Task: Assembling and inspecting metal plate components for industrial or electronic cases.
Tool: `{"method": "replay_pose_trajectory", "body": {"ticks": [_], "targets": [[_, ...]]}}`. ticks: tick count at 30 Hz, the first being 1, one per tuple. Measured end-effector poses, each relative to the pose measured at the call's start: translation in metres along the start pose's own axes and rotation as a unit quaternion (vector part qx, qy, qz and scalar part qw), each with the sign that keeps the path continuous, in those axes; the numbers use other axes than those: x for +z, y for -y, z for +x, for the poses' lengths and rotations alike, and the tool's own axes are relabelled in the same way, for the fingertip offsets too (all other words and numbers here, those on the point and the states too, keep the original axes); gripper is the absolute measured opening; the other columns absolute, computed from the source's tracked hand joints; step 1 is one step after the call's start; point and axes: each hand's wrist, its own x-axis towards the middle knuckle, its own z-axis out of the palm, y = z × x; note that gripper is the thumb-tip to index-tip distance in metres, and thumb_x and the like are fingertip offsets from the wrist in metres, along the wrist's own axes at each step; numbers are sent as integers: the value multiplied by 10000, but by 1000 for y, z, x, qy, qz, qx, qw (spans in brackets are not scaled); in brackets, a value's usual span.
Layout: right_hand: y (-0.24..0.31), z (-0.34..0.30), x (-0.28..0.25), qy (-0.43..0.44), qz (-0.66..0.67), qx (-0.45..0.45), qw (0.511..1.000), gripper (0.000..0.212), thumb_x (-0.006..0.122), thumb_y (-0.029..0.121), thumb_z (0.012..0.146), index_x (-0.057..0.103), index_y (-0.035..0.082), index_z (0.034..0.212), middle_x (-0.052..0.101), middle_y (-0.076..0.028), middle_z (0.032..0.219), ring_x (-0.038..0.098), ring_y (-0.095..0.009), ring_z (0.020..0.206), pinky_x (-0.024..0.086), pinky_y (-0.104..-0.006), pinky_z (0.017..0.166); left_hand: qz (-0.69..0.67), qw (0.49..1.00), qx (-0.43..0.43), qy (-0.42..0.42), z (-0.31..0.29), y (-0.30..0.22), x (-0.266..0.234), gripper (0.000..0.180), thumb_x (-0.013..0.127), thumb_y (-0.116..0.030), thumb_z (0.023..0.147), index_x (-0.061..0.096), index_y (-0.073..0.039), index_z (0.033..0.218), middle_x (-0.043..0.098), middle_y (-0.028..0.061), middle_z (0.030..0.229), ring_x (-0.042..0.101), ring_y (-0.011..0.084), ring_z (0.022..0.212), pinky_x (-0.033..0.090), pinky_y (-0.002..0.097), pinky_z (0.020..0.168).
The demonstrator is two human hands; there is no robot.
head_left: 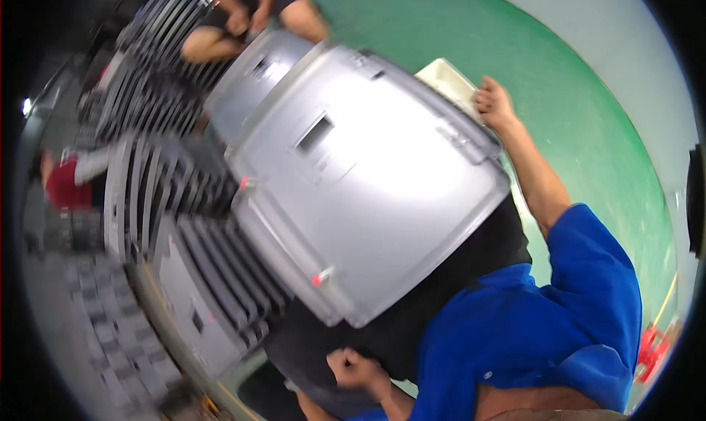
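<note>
A large grey plastic panel (368,230) lies tilted across my lap. It has a rectangular slot near its middle and small red pieces along its left edge. My right hand (494,103) is out past the panel's far right edge, over the rim of a cream-coloured bin (446,79). Its fingers are curled, and whatever they hold, if anything, is hidden. Low in front of me, close to my dark-clothed leg, my left hand (357,369) is apart from the panel. Its fingers are closed, with any small thing in them too blurred to name.
Stacks of similar grey panels (220,263) stand close on the left, with more behind. Across from me a seated co-worker's hands (246,20) are near another grey panel (257,75). Green floor (588,141) spreads to the right, and a red object (651,355) sits low right.
</note>
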Motion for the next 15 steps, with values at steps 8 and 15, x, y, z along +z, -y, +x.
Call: {"method": "replay_pose_trajectory", "body": {"ticks": [8, 15], "targets": [[30, -15, 31, -9, 98, -12, 995, 322, 532, 290, 979, 406, 155, 715, 281, 66, 584, 246, -56, 461, 160, -211, 378, 59, 995, -34, 71, -16, 58, -30, 345, 651, -309, 907, 682, -149, 1211, 717, 207, 1004, 697, 335, 980, 542, 502, 823], [37, 9, 15, -39, -16, -35, 999, 354, 621, 293, 917, 378, 201, 675, 296, 85, 556, 259, -43, 433, 177, -212, 375, 43, 998, -22, 35, 15, 0, 12, 288, 589, -130, 903, 463, -21, 669, 437, 51, 622, 425, 176, 579, 357, 311, 537]]}}
